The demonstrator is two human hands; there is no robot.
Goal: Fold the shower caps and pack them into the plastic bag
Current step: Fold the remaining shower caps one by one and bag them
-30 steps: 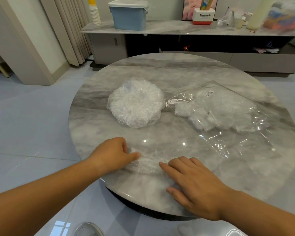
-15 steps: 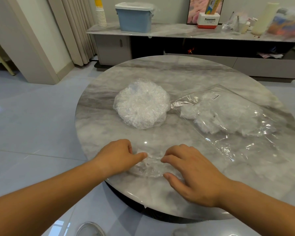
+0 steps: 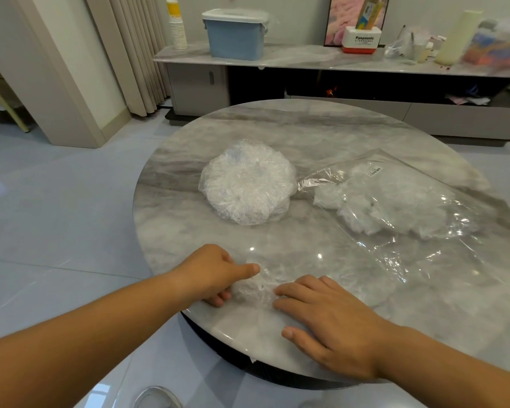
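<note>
A small crumpled clear shower cap [image 3: 255,288] lies near the front edge of the round marble table [image 3: 321,131]. My left hand [image 3: 211,272] holds its left side, thumb on top and fingers curled under it. My right hand [image 3: 327,319] rests flat on the table with its fingertips touching the cap's right side. A round stack of clear shower caps [image 3: 248,182] sits at the table's middle. To its right lies the clear plastic bag [image 3: 407,207] with folded caps inside.
Behind the table runs a low cabinet [image 3: 336,63] carrying a blue lidded box [image 3: 234,33], paper cups [image 3: 177,28] and other items. Curtains [image 3: 136,54] hang at the left. The floor [image 3: 56,216] is pale tile.
The cap has been gathered into a smaller bundle. My left hand now wraps its left side, and my right hand has flattened against the table beside it. The camera moved closer.
</note>
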